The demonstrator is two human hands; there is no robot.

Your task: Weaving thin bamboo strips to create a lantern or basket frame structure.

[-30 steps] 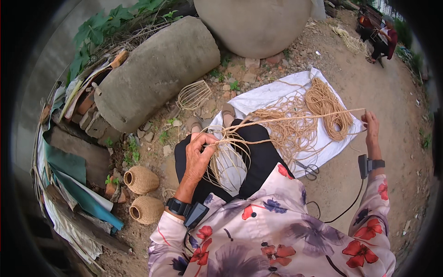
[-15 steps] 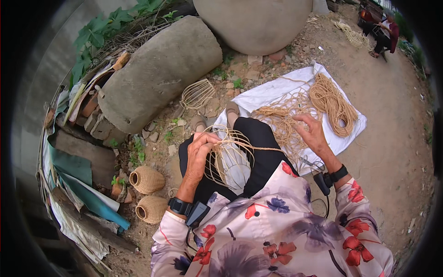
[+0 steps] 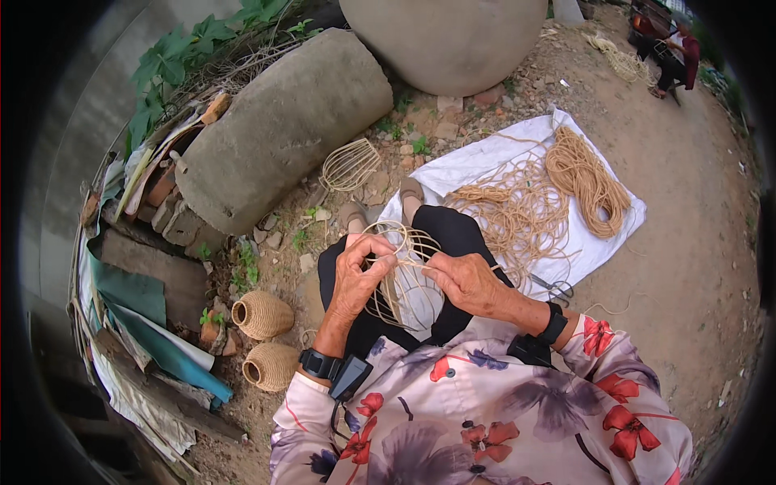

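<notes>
A cage-like basket frame of pale bent rods (image 3: 404, 299) rests in my lap. My left hand (image 3: 362, 273) grips its upper left part, where tan cord meets the rods. My right hand (image 3: 462, 283) pinches the cord at the frame's upper right, close to my left fingertips. Past my knees, a white sheet (image 3: 508, 137) bears a large coil of tan cord (image 3: 588, 186) and a loose tangle (image 3: 517, 210). Black-handled scissors (image 3: 561, 289) lie near the sheet's lower edge. Two woven jute vases (image 3: 263, 314) sit on the ground to my left.
A concrete pipe (image 3: 279, 129) and a large round concrete object (image 3: 440, 40) lie beyond. Debris and teal sheeting (image 3: 137, 291) are heaped at left. Another wire frame (image 3: 349, 164) lies on the dirt. A seated person (image 3: 671, 56) is at far upper right.
My right hand has come from the far right, where it held the cord stretched out, down and left to the basket frame beside my left hand, which stayed on the frame.
</notes>
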